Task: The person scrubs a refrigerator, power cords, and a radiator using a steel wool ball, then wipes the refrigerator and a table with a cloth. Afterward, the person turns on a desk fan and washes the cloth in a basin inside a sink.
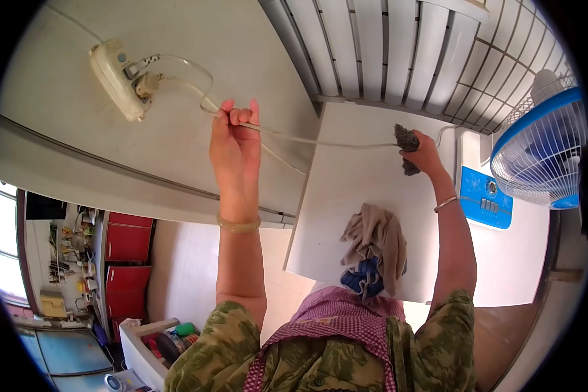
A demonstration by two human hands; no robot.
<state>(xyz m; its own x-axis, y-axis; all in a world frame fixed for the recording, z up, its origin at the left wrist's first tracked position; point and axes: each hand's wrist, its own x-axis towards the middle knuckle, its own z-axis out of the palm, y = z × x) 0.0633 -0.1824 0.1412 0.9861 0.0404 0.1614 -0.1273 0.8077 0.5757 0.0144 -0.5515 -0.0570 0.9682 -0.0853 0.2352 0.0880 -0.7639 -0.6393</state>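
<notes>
My left hand [237,147] is raised with its fingers curled round a white power cord [294,138]. From there the cord runs back to a white power strip [119,80] and across the white tabletop [346,183] to the right. My right hand [426,154] grips a dark grey cloth [406,145] where the cord passes; whether the cloth wraps all the way round it is hidden. Beyond that hand, the cord continues to the blue and white base [487,199] of an electric fan [539,150]. A crumpled beige cloth [379,238] lies near my body, touching a dark blue cloth [364,277].
The power strip rests on a large pale surface [242,39] at left. A white slatted panel [379,52] stands behind the table beside a tiled wall [503,59]. At lower left are red cabinets [127,242] and a white bin [137,353] of assorted items.
</notes>
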